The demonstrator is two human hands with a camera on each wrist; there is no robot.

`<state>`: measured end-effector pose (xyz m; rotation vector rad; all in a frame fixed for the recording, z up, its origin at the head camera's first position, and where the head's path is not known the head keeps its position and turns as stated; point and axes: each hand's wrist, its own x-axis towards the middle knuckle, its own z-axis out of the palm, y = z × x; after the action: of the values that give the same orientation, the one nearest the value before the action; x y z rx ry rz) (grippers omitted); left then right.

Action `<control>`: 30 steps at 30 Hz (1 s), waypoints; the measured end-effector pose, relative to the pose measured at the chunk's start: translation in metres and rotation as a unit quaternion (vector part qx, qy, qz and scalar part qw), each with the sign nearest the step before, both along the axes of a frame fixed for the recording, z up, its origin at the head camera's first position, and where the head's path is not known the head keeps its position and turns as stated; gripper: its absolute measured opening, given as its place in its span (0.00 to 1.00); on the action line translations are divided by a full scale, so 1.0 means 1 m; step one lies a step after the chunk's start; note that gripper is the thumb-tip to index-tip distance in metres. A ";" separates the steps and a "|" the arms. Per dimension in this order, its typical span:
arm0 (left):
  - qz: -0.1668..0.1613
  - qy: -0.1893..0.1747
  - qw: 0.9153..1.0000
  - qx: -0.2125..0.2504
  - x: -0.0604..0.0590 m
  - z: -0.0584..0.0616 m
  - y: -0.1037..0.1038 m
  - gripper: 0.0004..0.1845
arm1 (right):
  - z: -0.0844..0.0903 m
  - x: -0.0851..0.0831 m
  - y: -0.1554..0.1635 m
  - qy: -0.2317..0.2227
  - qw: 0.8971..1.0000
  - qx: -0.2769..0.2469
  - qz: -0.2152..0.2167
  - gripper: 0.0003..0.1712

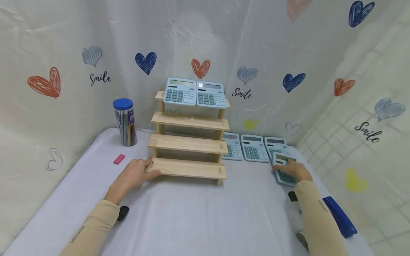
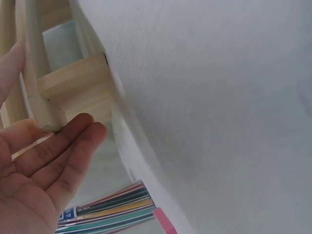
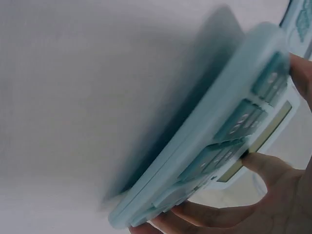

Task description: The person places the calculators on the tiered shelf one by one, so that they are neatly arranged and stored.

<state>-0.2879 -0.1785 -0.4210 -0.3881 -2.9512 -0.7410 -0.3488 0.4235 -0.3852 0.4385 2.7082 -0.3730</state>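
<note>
**Hands at the Rack and a Calculator**

The right hand (image 1: 296, 171) gripped a calculator (image 1: 283, 170) with curled fingers, tilted off the table (image 1: 205, 213). The left hand (image 1: 134, 174), fingers nearly straight, rested against the wooden rack's (image 1: 189, 142) lowest step. Beyond lay three calculators (image 1: 253, 147); two more (image 1: 194, 92) sat on top.

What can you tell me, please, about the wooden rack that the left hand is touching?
The rack is a stepped stand of pale, unpainted wood with four flat shelves rising towards the back, carried on side posts. It stands upright on the white cloth near the curtain. Two light blue calculators lean side by side on its top shelf; the three lower shelves are bare. The left hand rests at the left end of the lowest shelf, thumb on its front edge, fingers straight beside the post.
</note>
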 end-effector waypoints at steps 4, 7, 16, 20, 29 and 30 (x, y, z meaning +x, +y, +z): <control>0.002 0.007 1.000 -0.005 0.000 0.001 -0.001 0.45 | 0.014 -0.002 -0.009 0.028 0.999 -0.009 0.024 0.69; 0.003 0.007 1.000 -0.006 0.000 0.002 -0.002 0.44 | 0.026 -0.001 -0.021 0.056 0.997 -0.010 0.051 0.68; -0.002 0.006 1.000 -0.009 0.001 0.004 0.000 0.43 | 0.065 0.006 -0.080 0.157 0.981 0.002 0.117 0.63; -0.002 0.005 1.000 -0.008 0.002 0.003 0.001 0.43 | 0.084 0.009 -0.116 0.180 0.974 -0.007 0.138 0.60; 0.000 0.007 1.000 -0.009 0.001 0.002 0.003 0.44 | 0.114 0.014 -0.191 0.222 0.954 -0.015 0.199 0.54; 0.000 0.008 1.000 -0.010 0.001 0.002 0.003 0.44 | 0.116 0.014 -0.199 0.225 0.952 -0.011 0.207 0.53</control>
<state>-0.2872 -0.1756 -0.4189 -0.3941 -2.9455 -0.7066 -0.3348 0.2247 -0.2693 -0.2632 3.1241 -0.4228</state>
